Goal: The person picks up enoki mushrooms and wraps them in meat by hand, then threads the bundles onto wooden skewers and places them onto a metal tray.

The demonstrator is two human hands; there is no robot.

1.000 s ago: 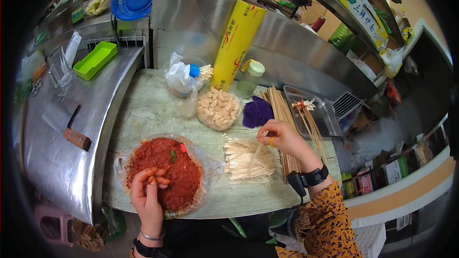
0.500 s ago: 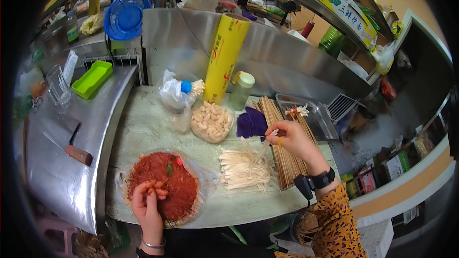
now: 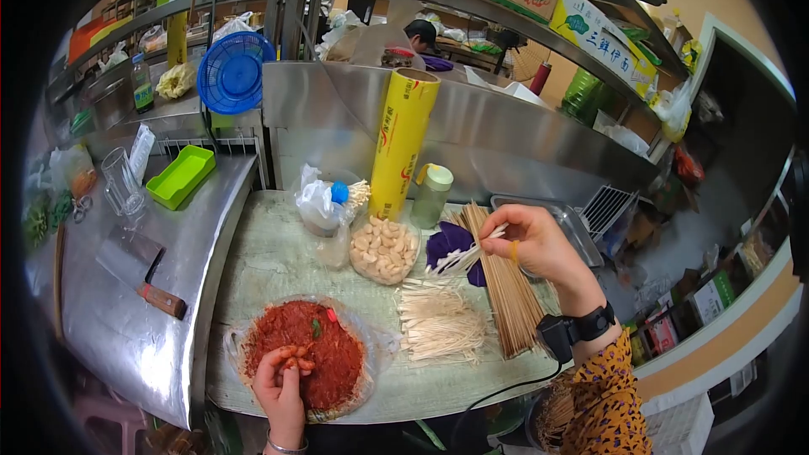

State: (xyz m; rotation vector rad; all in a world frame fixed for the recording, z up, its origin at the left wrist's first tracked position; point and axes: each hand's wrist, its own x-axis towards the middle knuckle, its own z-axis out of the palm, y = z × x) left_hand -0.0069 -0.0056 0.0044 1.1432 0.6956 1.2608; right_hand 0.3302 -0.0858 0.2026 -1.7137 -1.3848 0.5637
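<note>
My right hand (image 3: 539, 246) pinches a small bunch of thin white enoki mushrooms (image 3: 459, 261) over a purple cloth (image 3: 449, 240). Below it a pile of enoki mushrooms (image 3: 442, 320) lies on the table, left of a bundle of wooden skewers (image 3: 510, 295). My left hand (image 3: 282, 383) has its fingers curled together at the lower left of a round heap of red chili paste (image 3: 324, 362) on clear plastic; red paste is on its fingertips, and whether it holds anything is hidden. A bowl of peeled garlic cloves (image 3: 383, 250) sits behind the pile.
Behind the garlic stand a yellow film roll (image 3: 403, 139) and a lidded jar (image 3: 431, 198). On the left steel counter (image 3: 168, 371) lie a cleaver (image 3: 143, 274) and a green tray (image 3: 181, 177). A metal tray (image 3: 581, 240) is at the right. Someone's head (image 3: 420, 34) shows beyond the partition.
My right hand has lifted a bunch of mushrooms off the pile. The view has tilted up a little, so things sit lower. My left hand remains by the red paste.
</note>
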